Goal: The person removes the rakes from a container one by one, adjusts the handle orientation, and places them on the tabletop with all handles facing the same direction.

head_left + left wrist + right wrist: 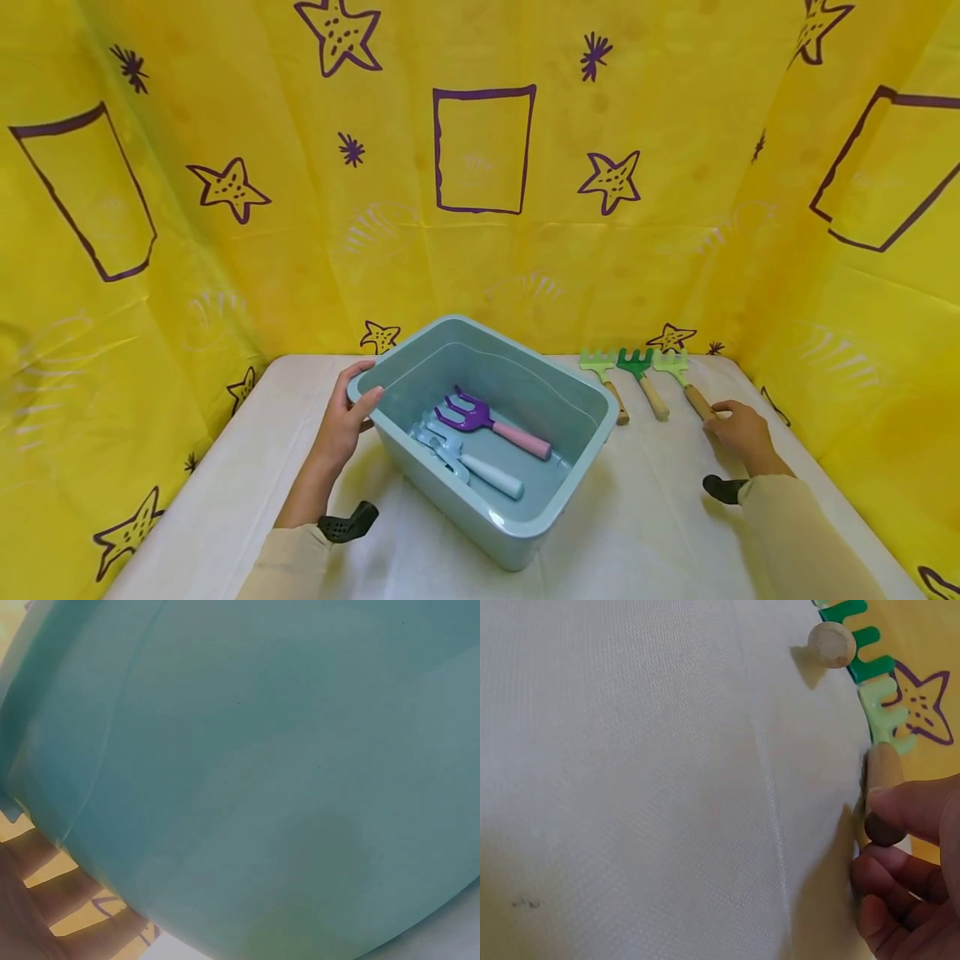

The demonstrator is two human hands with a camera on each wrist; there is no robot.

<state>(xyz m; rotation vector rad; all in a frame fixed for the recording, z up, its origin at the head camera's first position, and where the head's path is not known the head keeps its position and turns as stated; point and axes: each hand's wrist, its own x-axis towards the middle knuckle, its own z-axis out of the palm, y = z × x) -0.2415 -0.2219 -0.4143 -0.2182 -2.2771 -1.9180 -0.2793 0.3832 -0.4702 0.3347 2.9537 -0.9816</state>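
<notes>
My left hand (341,429) grips the left rim of a blue-green plastic bin (450,510), thumb over the edge and fingers outside. In the left wrist view the bin's wall (247,750) fills most of the picture. Inside it lie a purple hand rake (468,414) with a pink handle and a light blue hand tool (491,475) with a pronged head, partly blending with the bin. At the right, my right hand (742,435) pinches the handle end of a light green hand rake (697,402), whose wooden handle (886,776) shows in the right wrist view.
Left of that rake lie a dark green hand rake (655,400) and another light green hand rake (615,398), near the back edge of the white-covered table (637,533). A yellow patterned cloth (487,267) hangs behind and at both sides.
</notes>
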